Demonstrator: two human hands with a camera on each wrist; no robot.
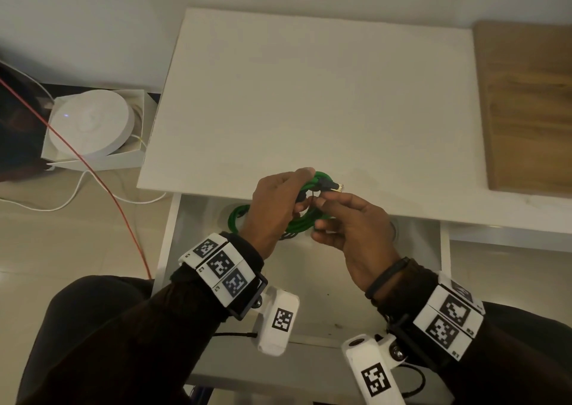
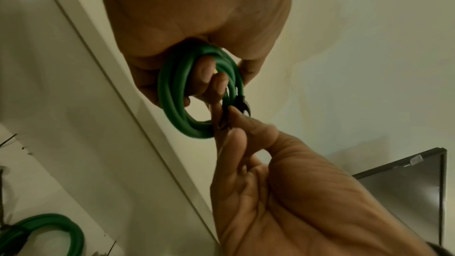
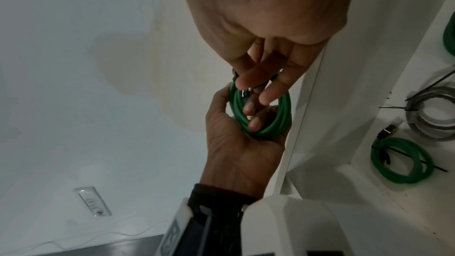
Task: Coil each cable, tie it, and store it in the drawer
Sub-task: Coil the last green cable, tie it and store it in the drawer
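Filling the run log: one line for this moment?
left hand grips green coil | right hand pinches tie | drawer open

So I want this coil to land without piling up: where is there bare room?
The white desk top between the wooden board and its left edge is bare. In the drawer, the near floor is bare; the far end holds the green coil and the grey coil.

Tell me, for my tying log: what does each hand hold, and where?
Left hand grips the coiled green cable through its loop; right hand pinches a thin black tie at the coil's side.
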